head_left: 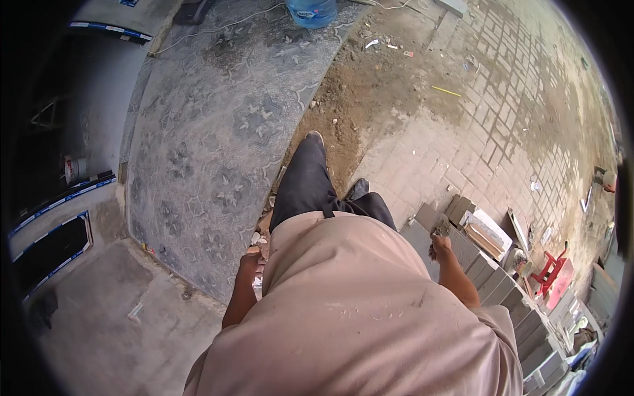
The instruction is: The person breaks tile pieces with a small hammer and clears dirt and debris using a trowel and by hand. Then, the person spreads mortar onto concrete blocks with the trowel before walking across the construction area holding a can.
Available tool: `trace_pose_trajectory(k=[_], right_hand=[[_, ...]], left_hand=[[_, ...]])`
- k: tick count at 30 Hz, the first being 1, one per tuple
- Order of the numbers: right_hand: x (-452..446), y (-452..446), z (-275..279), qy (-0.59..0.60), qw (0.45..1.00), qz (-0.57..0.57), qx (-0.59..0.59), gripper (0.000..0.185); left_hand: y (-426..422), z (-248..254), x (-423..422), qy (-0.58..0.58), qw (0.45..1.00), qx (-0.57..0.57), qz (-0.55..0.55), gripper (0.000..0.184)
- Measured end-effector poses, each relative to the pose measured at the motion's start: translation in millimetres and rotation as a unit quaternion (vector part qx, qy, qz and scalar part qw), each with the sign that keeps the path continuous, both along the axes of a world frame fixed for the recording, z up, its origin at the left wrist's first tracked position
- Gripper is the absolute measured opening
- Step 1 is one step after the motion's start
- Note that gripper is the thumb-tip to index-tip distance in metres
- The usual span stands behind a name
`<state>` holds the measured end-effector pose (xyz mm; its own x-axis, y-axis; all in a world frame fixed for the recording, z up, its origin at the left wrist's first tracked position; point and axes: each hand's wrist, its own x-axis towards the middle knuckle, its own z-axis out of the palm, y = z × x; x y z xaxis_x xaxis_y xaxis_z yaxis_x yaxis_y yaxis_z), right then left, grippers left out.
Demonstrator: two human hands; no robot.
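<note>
My left hand (249,264) hangs beside my left hip, fingers curled, close to some rubble at the edge of the patterned tiles (228,191). What it holds, if anything, is too small to tell. On the other side, my right hand (440,249) is closed on a small grey-brown object (441,228) that I cannot make out. Below that hand are stacked grey blocks (492,280). My dark trousers (300,178) and shoes (358,189) show ahead of my beige shirt.
A blue water bottle (312,12) stands on the tiles at the top. Loose soil (340,109) runs beside brick paving (422,148). Wood pieces (485,235) and a red metal tool (549,272) lie at right. A dark opening (56,261) is at left.
</note>
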<state>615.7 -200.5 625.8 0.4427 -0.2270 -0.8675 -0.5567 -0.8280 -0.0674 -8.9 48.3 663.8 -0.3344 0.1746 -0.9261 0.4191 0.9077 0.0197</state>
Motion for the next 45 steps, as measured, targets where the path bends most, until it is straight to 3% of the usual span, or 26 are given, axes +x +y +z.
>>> trace_pose_trajectory(k=[6, 8, 12, 16, 22, 27, 31, 32, 34, 36, 37, 38, 40, 41, 43, 45], right_hand=[[22, 101, -2, 0.037, 0.999, -0.016, 0.01, 0.034], [41, 153, -2, 0.034, 0.996, 0.006, 0.081, 0.027], [94, 278, 38, -0.022, 0.987, 0.059, 0.145, 0.029], [149, 364, 88, -0.045, 0.982, 0.066, 0.172, 0.028], [182, 403, 128, -0.112, 0.967, 0.056, 0.222, 0.03], [201, 349, 82, -0.037, 0.983, 0.078, 0.16, 0.032], [227, 273, 36, 0.046, 0.987, 0.09, 0.121, 0.033], [230, 251, 19, 0.073, 0.994, 0.031, 0.073, 0.033], [244, 237, 14, 0.101, 0.994, -0.031, 0.024, 0.034], [247, 228, 21, 0.081, 0.993, -0.077, 0.026, 0.036], [250, 219, 11, 0.056, 0.993, -0.092, 0.048, 0.034], [258, 226, 10, 0.053, 0.993, -0.096, 0.049, 0.034], [265, 240, 22, 0.022, 0.982, -0.153, 0.109, 0.032], [271, 250, 25, 0.019, 0.985, -0.118, 0.124, 0.031], [286, 275, 39, 0.028, 0.988, -0.052, 0.141, 0.03], [307, 292, 42, 0.028, 0.99, -0.008, 0.14, 0.029]], left_hand=[[170, 8, 117, -0.046, 0.995, 0.083, -0.041, 0.036], [233, -4, 160, -0.071, 0.987, 0.112, -0.093, 0.035], [369, -45, 239, -0.097, 0.977, 0.108, -0.154, 0.033], [498, -5, 330, -0.115, 0.965, 0.161, -0.172, 0.033], [628, 40, 425, -0.146, 0.921, 0.252, -0.258, 0.038], [603, 53, 464, -0.161, 0.91, 0.323, -0.207, 0.035], [496, 34, 466, -0.145, 0.937, 0.257, -0.187, 0.036], [463, 28, 464, -0.137, 0.945, 0.228, -0.19, 0.036], [401, 4, 449, -0.134, 0.933, 0.236, -0.237, 0.022], [367, -50, 398, -0.154, 0.858, 0.259, -0.416, 0.017], [360, -66, 373, -0.156, 0.856, 0.253, -0.423, 0.017], [358, -81, 358, -0.189, 0.87, 0.195, -0.411, 0.016], [363, -47, 380, -0.097, 0.915, 0.058, -0.386, 0.016], [392, -9, 422, 0.026, 0.927, -0.012, -0.373, 0.017], [424, -17, 437, 0.036, 0.969, 0.121, -0.214, 0.022], [451, -18, 461, -0.033, 0.967, 0.23, -0.109, 0.028]])
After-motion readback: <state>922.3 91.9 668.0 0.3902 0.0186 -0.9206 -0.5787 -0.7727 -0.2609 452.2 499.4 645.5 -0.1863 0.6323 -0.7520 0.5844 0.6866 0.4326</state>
